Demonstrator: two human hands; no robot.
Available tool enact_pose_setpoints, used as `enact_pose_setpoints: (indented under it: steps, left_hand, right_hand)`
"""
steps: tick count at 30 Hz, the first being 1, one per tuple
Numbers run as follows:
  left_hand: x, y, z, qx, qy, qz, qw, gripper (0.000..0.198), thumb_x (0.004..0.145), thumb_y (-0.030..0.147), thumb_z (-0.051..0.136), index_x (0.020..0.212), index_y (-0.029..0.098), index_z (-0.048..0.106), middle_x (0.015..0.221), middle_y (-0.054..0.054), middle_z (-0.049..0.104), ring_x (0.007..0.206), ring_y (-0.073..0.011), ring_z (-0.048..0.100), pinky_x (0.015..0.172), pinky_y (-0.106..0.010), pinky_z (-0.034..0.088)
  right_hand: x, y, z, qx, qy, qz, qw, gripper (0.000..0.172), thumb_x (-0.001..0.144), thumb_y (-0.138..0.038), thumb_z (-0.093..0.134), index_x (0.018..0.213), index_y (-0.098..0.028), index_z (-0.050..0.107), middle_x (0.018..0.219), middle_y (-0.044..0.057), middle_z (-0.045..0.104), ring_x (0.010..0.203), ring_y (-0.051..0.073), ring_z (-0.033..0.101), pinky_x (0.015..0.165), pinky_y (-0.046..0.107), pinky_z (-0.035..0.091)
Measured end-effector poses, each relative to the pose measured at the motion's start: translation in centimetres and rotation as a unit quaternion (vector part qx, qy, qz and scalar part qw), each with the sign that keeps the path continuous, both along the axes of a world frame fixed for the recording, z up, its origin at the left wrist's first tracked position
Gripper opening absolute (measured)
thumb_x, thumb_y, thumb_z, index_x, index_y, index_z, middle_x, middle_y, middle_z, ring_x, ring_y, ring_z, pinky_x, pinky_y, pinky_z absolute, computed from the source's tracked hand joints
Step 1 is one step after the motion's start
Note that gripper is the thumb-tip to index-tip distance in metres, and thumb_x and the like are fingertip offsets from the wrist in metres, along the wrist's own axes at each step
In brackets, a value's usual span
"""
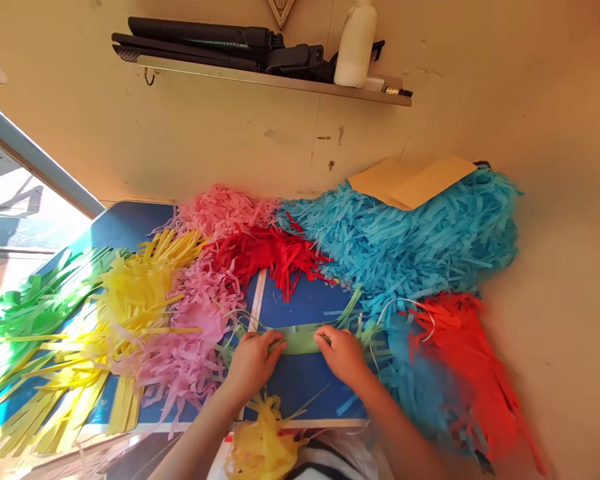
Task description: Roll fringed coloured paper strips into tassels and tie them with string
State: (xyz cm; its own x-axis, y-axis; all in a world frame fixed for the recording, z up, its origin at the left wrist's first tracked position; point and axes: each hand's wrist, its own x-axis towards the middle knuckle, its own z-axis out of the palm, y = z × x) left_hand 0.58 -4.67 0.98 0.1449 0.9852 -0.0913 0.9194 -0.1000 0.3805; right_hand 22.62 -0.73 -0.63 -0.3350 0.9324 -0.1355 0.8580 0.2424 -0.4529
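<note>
A folded strip of green tissue paper [300,340] lies across the blue table [300,307] in front of me. My left hand [253,363] pinches its left end with closed fingers. My right hand [343,353] presses and grips its right end, fingers curled. Thin green fringe trails off both ends of the strip. A bunch of yellow fringe [260,443] sits just below my wrists at the table's near edge.
Piles of cut fringe surround the spot: pink [195,333], yellow [130,300], green [35,307], red [270,257], blue [410,240], another red [470,360]. Brown paper [410,180] leans on the wall. A shelf [280,80] holds black tools and a white bottle [355,47].
</note>
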Motion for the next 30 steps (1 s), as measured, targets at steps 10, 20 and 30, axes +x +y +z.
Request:
enact_pose_setpoints:
  steps: [10, 20, 30]
  left_hand:
    - [0.5, 1.1, -1.0, -0.036, 0.09, 0.042, 0.994, 0.028, 0.094, 0.032, 0.047, 0.086, 0.018, 0.069, 0.076, -0.009, 0.075, 0.075, -0.0251, 0.07, 0.083, -0.039, 0.041]
    - [0.5, 1.7, -1.0, -0.048, 0.125, 0.038, 0.99, 0.029, 0.093, 0.033, 0.046, 0.084, 0.018, 0.069, 0.076, -0.01, 0.076, 0.073, -0.0261, 0.07, 0.08, -0.039, 0.043]
    - [0.5, 1.5, -0.6, 0.029, 0.12, 0.035, 0.992, 0.025, 0.092, 0.026, 0.053, 0.113, 0.018, 0.062, 0.106, -0.013, 0.07, 0.098, -0.0293, 0.063, 0.086, -0.043, 0.041]
  right_hand:
    - [-1.6, 1.8, -0.4, -0.009, -0.058, 0.005, 0.998, 0.015, 0.095, -0.031, 0.055, 0.091, -0.023, 0.068, 0.086, 0.002, 0.075, 0.079, 0.019, 0.067, 0.069, 0.028, 0.034]
    - [-2.0, 1.9, -0.3, -0.012, -0.091, -0.015, 0.996, 0.019, 0.096, -0.036, 0.055, 0.091, -0.024, 0.069, 0.08, 0.003, 0.074, 0.077, 0.02, 0.067, 0.065, 0.027, 0.033]
    - [-2.2, 1.5, -0.3, 0.025, -0.098, -0.035, 0.994, 0.017, 0.092, -0.036, 0.061, 0.1, -0.021, 0.064, 0.089, 0.006, 0.071, 0.082, 0.023, 0.065, 0.07, 0.03, 0.036]
